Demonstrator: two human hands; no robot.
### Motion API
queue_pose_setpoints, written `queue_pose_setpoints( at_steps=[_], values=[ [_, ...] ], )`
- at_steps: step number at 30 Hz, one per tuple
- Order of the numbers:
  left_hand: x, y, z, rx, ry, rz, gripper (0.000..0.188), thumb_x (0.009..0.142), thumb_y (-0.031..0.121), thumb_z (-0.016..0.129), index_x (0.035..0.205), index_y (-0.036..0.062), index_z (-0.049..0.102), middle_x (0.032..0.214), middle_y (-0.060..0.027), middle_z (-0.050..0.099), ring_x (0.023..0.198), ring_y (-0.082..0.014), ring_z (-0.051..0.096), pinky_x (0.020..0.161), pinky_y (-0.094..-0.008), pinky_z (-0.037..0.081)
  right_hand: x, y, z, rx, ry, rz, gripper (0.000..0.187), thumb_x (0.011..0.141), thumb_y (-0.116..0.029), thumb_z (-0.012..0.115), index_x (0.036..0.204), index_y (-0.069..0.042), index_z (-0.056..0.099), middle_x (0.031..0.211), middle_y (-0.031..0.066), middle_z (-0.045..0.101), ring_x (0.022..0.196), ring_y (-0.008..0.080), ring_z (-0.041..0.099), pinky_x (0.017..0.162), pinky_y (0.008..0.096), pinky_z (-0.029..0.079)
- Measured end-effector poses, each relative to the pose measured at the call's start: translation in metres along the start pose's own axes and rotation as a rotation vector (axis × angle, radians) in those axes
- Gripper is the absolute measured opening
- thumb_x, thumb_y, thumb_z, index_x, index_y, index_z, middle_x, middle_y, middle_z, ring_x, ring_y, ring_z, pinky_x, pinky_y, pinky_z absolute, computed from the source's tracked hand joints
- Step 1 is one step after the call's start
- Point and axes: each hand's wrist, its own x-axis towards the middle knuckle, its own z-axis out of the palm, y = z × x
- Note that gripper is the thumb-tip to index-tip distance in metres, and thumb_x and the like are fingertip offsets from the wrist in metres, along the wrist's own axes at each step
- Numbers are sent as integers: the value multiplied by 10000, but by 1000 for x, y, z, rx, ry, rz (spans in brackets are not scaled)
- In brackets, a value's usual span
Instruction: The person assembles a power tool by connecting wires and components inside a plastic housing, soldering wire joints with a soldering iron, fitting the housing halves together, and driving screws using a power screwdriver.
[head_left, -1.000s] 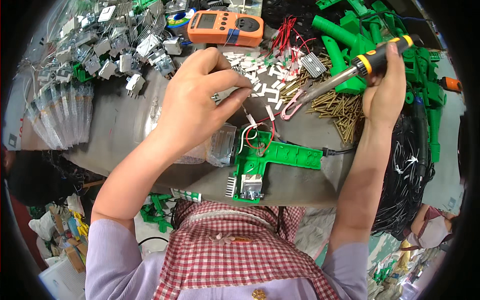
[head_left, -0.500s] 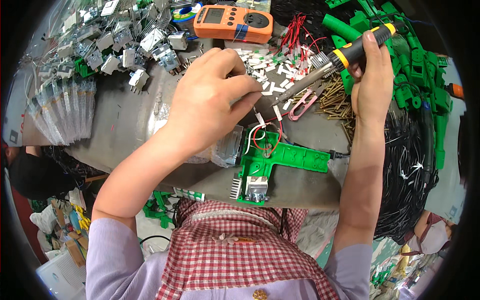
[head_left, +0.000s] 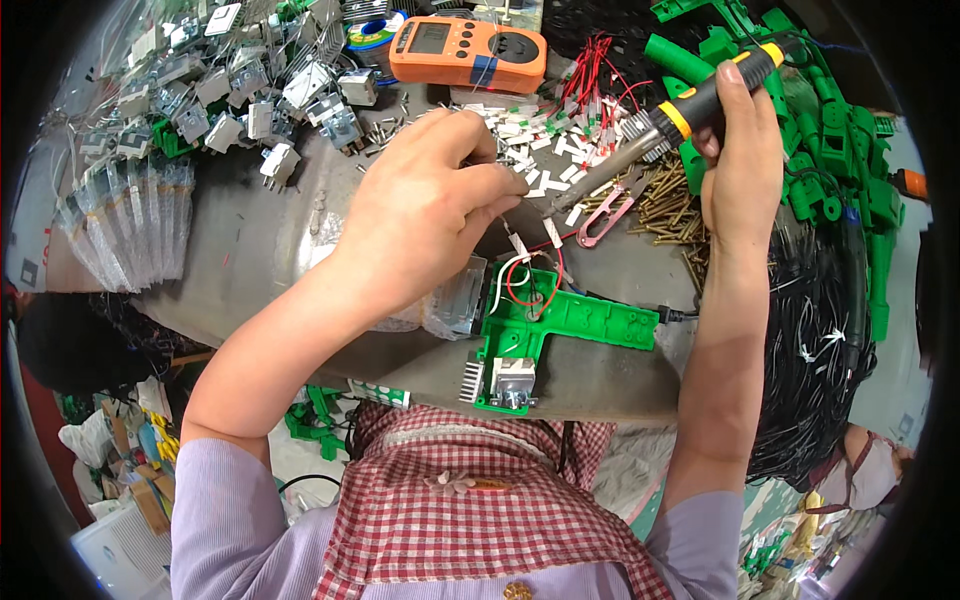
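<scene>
Fingers [head_left: 492,183] of the left hand [head_left: 415,210] pinched, thumb against forefinger, above the counter [head_left: 610,385]; can't make out what's between the tips, maybe a thin lead. Right hand [head_left: 742,185] grips a soldering-iron-like tool [head_left: 700,105] by its black-and-yellow handle, metal shaft angled down-left, tip near the left fingertips. Near to far: checked apron [head_left: 480,500] at the counter edge. Then the green T-shaped housing [head_left: 600,317], lying hollow side up between the forearms, stem pointing right. Boxy metal-and-white component [head_left: 514,378] sits in its near end, finned metal strip [head_left: 472,381] just beside. Red wire [head_left: 561,268] and white wire loop up out of the far end; black cord [head_left: 682,315] at the stem tip. Clear plastic packaging [head_left: 455,300] left of the housing, partly under the left wrist. Bundle of black cables [head_left: 810,390] right of the right forearm. Further out: pink snips [head_left: 600,222], brass screws [head_left: 670,205], scattered white sleeves [head_left: 540,150]. Far side: heap of metal-and-white parts [head_left: 260,120] on the left, orange multimeter [head_left: 468,55] mid, red leads [head_left: 590,75] beside it, green housings [head_left: 830,145] piled on the right.
</scene>
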Motion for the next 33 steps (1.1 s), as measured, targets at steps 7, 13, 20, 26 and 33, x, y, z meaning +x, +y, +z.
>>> queue_pose_setpoints(
  at_steps=[7,13,20,26,33],
  values=[
    [-1,-2,-1,1,13,-3,158,685,17,700,836,63,695,807,-72,522,760,-248,530,653,-353,440,1,2,0,-14,10,22,211,932,-265,558,860,-69,530,693,-14,503,561,32,374,503,188,285],
    [-2,-3,-2,0,11,-6,176,683,-14,687,842,62,698,807,-79,523,767,-250,535,650,-349,441,3,6,-5,-28,-6,22,204,935,-256,553,855,-71,526,678,-23,483,552,31,370,498,189,281],
    [-1,-3,-1,-3,-4,-16,209,685,-25,665,860,83,701,796,-72,507,761,-244,528,642,-350,439,7,9,-3,21,-21,3,206,938,-254,552,854,-68,524,675,-22,482,550,32,367,494,189,278],
    [-2,-2,-2,-6,-12,-33,244,697,-55,626,875,94,701,797,-70,502,761,-246,520,645,-348,436,6,6,-4,-15,-11,16,297,926,-324,565,818,-48,541,663,-23,513,559,31,428,499,198,330],
    [-9,-5,-13,-96,15,-95,193,709,-54,640,860,60,683,795,-73,536,775,-241,530,677,-340,430,6,7,1,24,-19,49,198,930,-262,563,874,-74,534,713,-15,519,547,29,369,492,190,288]
  ],
)
